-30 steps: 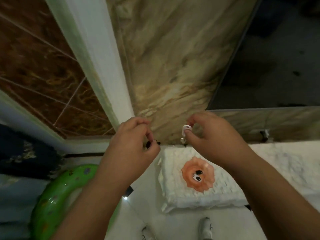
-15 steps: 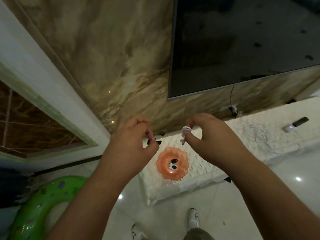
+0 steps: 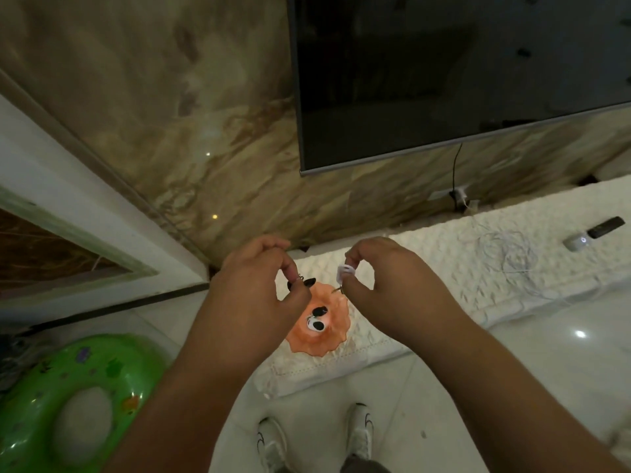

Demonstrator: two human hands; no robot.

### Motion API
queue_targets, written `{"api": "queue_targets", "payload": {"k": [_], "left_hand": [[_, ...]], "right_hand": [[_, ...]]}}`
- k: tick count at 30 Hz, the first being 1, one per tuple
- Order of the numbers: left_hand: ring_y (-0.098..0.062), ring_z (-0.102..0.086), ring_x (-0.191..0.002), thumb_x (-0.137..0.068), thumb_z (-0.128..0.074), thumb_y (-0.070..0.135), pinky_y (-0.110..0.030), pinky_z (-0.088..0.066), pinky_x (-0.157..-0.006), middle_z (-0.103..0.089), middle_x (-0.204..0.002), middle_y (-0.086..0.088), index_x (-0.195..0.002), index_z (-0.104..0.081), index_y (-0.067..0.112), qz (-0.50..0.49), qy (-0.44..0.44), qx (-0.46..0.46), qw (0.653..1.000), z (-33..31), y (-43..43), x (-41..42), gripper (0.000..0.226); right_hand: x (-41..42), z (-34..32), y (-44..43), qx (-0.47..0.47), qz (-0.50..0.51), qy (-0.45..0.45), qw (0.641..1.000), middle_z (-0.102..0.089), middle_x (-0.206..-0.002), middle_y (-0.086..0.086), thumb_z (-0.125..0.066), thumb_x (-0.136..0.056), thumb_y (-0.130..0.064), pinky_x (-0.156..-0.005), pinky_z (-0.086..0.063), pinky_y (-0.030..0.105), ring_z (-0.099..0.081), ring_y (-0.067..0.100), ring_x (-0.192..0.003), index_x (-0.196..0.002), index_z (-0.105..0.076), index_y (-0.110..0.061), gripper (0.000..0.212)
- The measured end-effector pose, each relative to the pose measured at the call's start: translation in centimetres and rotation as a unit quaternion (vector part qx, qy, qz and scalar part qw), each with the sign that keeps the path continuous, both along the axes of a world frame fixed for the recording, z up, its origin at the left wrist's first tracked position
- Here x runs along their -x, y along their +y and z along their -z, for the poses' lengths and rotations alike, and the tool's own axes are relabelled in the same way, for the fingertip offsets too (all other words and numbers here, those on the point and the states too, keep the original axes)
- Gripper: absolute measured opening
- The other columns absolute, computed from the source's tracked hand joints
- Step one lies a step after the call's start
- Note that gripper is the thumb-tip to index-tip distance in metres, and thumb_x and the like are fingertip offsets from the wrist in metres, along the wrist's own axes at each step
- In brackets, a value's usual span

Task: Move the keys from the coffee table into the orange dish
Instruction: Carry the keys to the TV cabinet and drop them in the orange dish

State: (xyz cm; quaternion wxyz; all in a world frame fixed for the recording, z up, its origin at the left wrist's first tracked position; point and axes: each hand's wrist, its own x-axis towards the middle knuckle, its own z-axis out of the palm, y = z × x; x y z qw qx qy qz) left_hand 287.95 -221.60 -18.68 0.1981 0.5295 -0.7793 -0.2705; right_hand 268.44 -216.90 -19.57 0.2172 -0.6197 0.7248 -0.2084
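The orange dish [image 3: 333, 339] with a wavy rim sits on the left end of a white lace-covered stand [image 3: 444, 268]; a black-and-white cartoon-eyed thing [image 3: 317, 320] lies in it. My left hand [image 3: 259, 285] pinches a black-headed key [image 3: 302, 283] just above the dish's far left rim. A white-headed key [image 3: 345, 272] is pinched in my right hand [image 3: 386, 281] above the dish's far rim. Most of each key is hidden by fingers.
A dark TV screen [image 3: 461, 73] hangs on the marble wall above the stand. White cable [image 3: 508, 250], a small white device [image 3: 577, 241] and a black remote [image 3: 606, 227] lie at the stand's right. A green swim ring [image 3: 68, 404] lies on the floor at left. My shoes [image 3: 360, 428] stand below.
The view has swung right and down toward the stand. Both hands, still pinching the keys, now hang lower, right over the orange dish.
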Motion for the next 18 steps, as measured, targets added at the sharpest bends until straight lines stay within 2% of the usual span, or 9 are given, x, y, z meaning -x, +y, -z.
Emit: {"api": "queue_targets", "payload": {"k": [4,8,13,15,18], "left_hand": [[-0.005,-0.050,-0.117,-0.076,-0.071,0.033,-0.037,-0.045,-0.093,-0.049,-0.118,0.026,-0.073,-0.058,0.034,0.023,0.006,-0.022,0.999,3.1,-1.5,0.5,0.013],[-0.005,-0.050,-0.113,-0.075,-0.071,0.033,-0.032,-0.043,-0.089,-0.049,-0.115,0.028,-0.073,-0.059,0.033,0.022,-0.004,-0.024,0.999,6.1,-2.7,0.4,0.012],[-0.008,-0.054,-0.099,-0.075,-0.069,0.034,-0.041,-0.045,-0.090,-0.051,-0.116,0.025,-0.074,-0.058,0.033,0.021,-0.010,-0.031,0.999,9.9,-3.0,-0.4,0.011],[-0.008,-0.053,-0.102,-0.075,-0.071,0.033,-0.038,-0.045,-0.087,-0.053,-0.116,0.024,-0.074,-0.058,0.033,0.011,-0.015,-0.033,0.999,11.6,-3.0,-0.7,0.013],[-0.007,-0.051,-0.107,-0.073,-0.075,0.029,-0.031,-0.041,-0.085,-0.057,-0.116,0.019,-0.074,-0.060,0.030,-0.001,-0.023,-0.021,1.000,14.3,-2.8,-0.9,0.015]], "right_hand": [[0.2,3.5,-0.4,-0.012,0.020,-0.009,1.000,-0.060,-0.103,-0.015,-0.054,-0.092,-0.045,-0.063,-0.042,0.024,-0.048,-0.003,-0.066,-0.093,-0.060,-0.030,0.016],[0.3,7.0,-0.6,-0.028,0.032,-0.013,0.999,-0.060,-0.104,-0.013,-0.056,-0.092,-0.044,-0.070,-0.046,0.028,-0.054,0.003,-0.079,-0.094,-0.060,-0.030,0.016],[0.4,10.9,-0.6,-0.018,0.040,0.001,0.999,-0.061,-0.101,-0.011,-0.057,-0.091,-0.043,-0.069,-0.044,0.027,-0.054,0.005,-0.082,-0.094,-0.061,-0.028,0.016],[0.3,12.6,-0.8,-0.011,0.044,0.004,0.999,-0.062,-0.099,-0.010,-0.057,-0.091,-0.042,-0.070,-0.046,0.029,-0.055,0.007,-0.085,-0.094,-0.062,-0.027,0.016],[-0.2,15.6,-1.0,-0.007,0.050,0.010,0.999,-0.062,-0.095,-0.011,-0.058,-0.091,-0.040,-0.067,-0.044,0.029,-0.050,0.005,-0.072,-0.092,-0.062,-0.026,0.014]]}}
